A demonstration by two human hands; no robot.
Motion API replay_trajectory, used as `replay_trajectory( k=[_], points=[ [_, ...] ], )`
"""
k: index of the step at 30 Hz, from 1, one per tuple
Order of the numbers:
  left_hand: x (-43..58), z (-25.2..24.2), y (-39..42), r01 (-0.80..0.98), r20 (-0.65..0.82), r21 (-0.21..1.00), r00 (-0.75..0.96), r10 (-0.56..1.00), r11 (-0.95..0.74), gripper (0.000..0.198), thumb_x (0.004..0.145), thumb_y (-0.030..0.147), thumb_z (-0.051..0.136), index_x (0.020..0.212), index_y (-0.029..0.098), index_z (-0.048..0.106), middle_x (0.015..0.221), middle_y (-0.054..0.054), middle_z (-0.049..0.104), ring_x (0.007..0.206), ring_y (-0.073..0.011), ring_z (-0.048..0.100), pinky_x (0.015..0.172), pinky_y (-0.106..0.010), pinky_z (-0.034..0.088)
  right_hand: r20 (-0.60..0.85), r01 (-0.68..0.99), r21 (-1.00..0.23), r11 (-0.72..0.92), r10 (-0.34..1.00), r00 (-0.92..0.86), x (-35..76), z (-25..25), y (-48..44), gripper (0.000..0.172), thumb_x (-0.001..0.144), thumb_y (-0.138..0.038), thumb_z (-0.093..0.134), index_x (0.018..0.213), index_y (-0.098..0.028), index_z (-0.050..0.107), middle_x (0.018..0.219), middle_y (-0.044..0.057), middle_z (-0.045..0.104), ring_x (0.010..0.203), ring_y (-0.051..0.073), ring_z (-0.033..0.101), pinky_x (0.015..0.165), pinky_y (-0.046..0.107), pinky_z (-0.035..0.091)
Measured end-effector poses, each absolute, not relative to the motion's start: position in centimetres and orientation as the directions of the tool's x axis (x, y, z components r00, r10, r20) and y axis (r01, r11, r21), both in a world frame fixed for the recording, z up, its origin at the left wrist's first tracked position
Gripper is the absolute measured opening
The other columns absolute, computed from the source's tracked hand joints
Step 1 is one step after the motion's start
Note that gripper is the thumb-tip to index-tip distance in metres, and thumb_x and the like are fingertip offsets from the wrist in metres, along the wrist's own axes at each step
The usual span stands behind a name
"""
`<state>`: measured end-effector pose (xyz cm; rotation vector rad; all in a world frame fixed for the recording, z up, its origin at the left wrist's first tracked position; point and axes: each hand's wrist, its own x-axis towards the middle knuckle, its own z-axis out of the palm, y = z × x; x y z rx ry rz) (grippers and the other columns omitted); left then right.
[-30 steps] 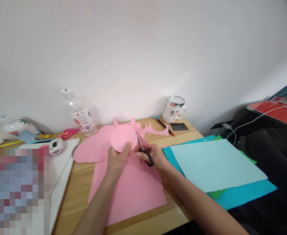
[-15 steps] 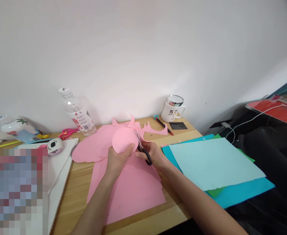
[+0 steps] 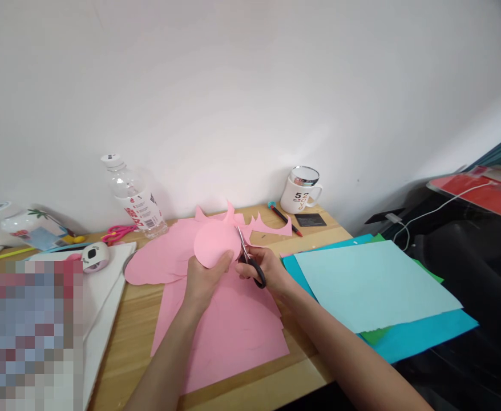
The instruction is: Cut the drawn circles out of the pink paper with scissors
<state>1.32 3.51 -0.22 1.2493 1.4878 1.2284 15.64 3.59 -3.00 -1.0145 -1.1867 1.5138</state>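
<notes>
My left hand [image 3: 205, 279] pinches a round pink paper cut-out [image 3: 215, 242] and holds it upright above the desk. My right hand [image 3: 267, 268] grips black-handled scissors [image 3: 250, 260], their blades at the right edge of the round piece. Under both hands lies a large pink paper sheet [image 3: 229, 325]. Behind it are pink paper offcuts [image 3: 271, 224] with jagged edges.
A stack of light blue, teal and green paper sheets [image 3: 370, 285] lies at the right. A white mug [image 3: 299, 191], a pen [image 3: 285, 220] and a black card stand at the back. At the left are a plastic bottle [image 3: 133, 197], pink scissors [image 3: 117, 233], a white punch [image 3: 94, 257] and white sheets.
The round pink piece has turned slightly in my left hand, and the scissors have shifted a little along its right edge. The view has moved slightly.
</notes>
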Motion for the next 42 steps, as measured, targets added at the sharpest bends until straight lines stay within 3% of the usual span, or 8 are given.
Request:
replay_trajectory(
  k=[9, 23, 34, 42],
  points=[
    [1.1, -0.5, 3.6, 0.178, 0.007, 0.984, -0.157, 0.988, 0.022, 0.030, 0.060, 0.037, 0.068, 0.045, 0.016, 0.053, 0.049, -0.001, 0.056, 0.051, -0.0135, 0.054, 0.048, -0.022, 0.041, -0.102, -0.192, -0.971, -0.144, 0.972, -0.213, 15.5, -2.1, 3.1, 0.022, 0.059, -0.027, 0.074, 0.072, -0.017, 0.060, 0.049, -0.007, 0.046, 0.046, 0.007, 0.041, 0.054, 0.025, 0.040],
    [1.3, -0.1, 3.5, 0.113, 0.007, 0.994, -0.136, 0.991, 0.009, 0.027, 0.060, 0.034, 0.066, 0.046, 0.016, 0.053, 0.049, 0.000, 0.057, 0.053, -0.0129, 0.054, 0.051, -0.022, 0.042, -0.086, -0.150, -0.982, -0.119, 0.974, -0.212, 15.6, -2.6, 3.2, 0.024, 0.060, -0.033, 0.072, 0.066, -0.016, 0.057, 0.045, -0.006, 0.046, 0.042, 0.008, 0.043, 0.046, 0.022, 0.032],
    [1.4, 0.2, 3.6, 0.055, -0.023, 0.998, -0.154, 0.988, 0.032, 0.027, 0.061, 0.030, 0.066, 0.044, 0.015, 0.053, 0.048, 0.001, 0.056, 0.054, -0.0113, 0.053, 0.054, -0.020, 0.041, -0.084, -0.156, -0.980, -0.120, 0.972, -0.219, 15.6, -3.0, 3.4, 0.023, 0.060, -0.033, 0.072, 0.063, -0.016, 0.057, 0.041, -0.007, 0.044, 0.039, 0.007, 0.043, 0.043, 0.022, 0.034],
    [1.2, -0.3, 3.7, 0.025, 0.042, 0.999, -0.151, 0.988, -0.039, 0.030, 0.066, 0.033, 0.065, 0.046, 0.015, 0.051, 0.048, 0.002, 0.051, 0.052, -0.0096, 0.048, 0.055, -0.021, 0.040, -0.058, -0.178, -0.980, -0.089, 0.984, -0.170, 15.5, -3.0, 3.4, 0.019, 0.064, -0.030, 0.070, 0.063, -0.016, 0.056, 0.040, -0.007, 0.045, 0.038, 0.007, 0.042, 0.044, 0.022, 0.036]
  ],
)
